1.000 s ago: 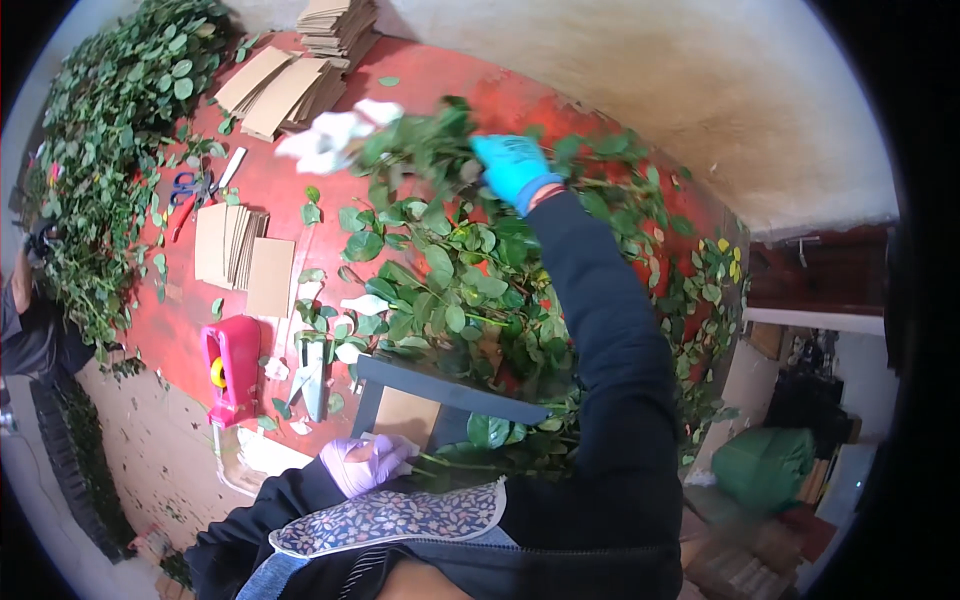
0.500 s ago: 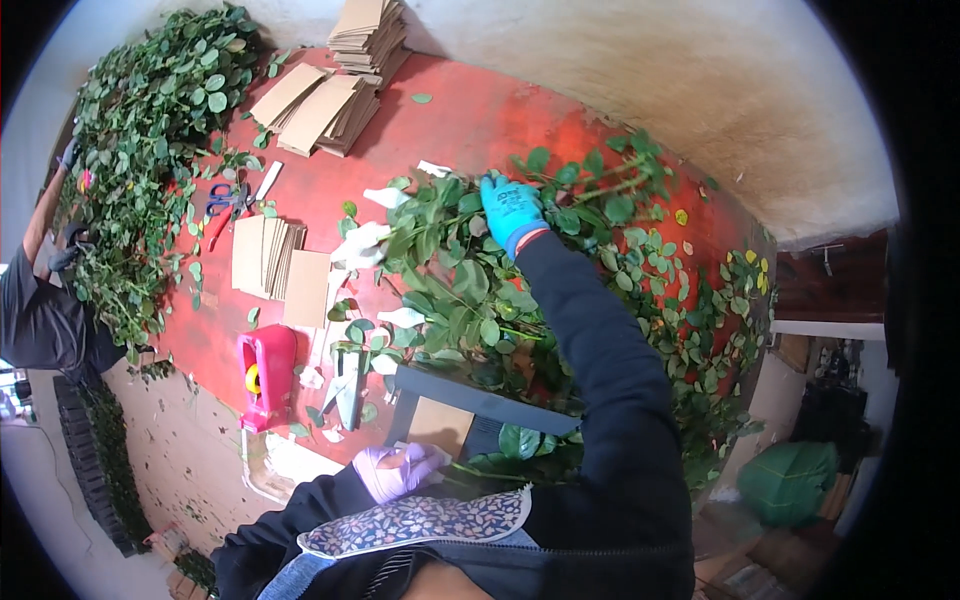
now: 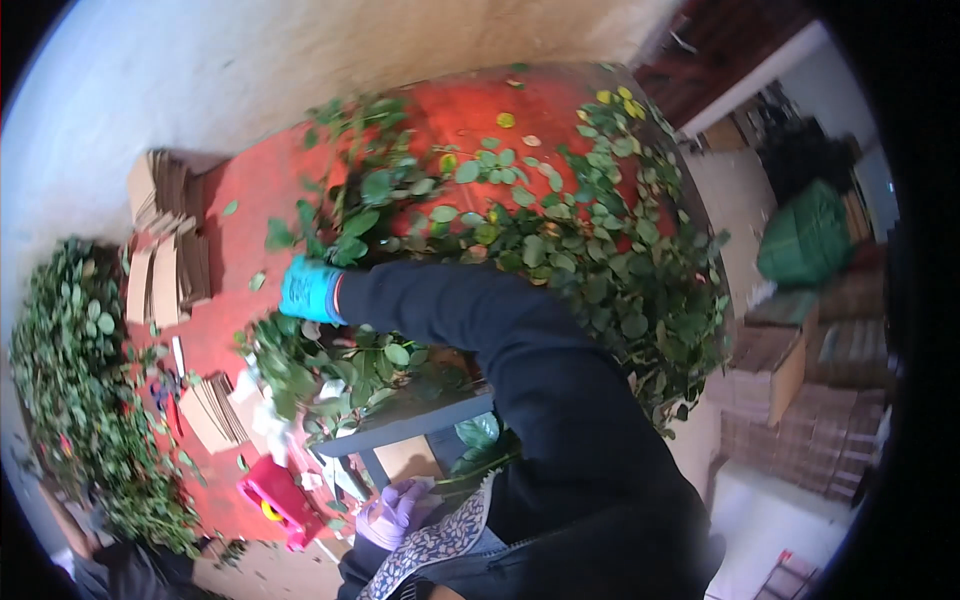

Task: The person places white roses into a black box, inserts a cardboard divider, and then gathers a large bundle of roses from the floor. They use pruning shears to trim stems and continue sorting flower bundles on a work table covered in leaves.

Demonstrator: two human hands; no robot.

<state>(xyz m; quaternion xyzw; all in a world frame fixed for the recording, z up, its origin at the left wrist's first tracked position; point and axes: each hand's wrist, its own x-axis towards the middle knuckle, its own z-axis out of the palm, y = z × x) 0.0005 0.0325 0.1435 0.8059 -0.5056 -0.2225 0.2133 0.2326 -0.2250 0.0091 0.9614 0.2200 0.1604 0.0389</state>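
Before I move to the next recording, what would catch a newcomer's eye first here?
Probably the turquoise-gloved right hand, beside green leafy stems over the red tabletop. Next come the hot-pink plastic tape dispenser by the tabletop's near edge and the dense heap of green foliage along the left.

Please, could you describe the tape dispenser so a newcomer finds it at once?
On the red table, look near its front edge, left of the purple-gloved left hand. The tape dispenser is bright pink with a yellow core, unlike the brown cardboard beyond.
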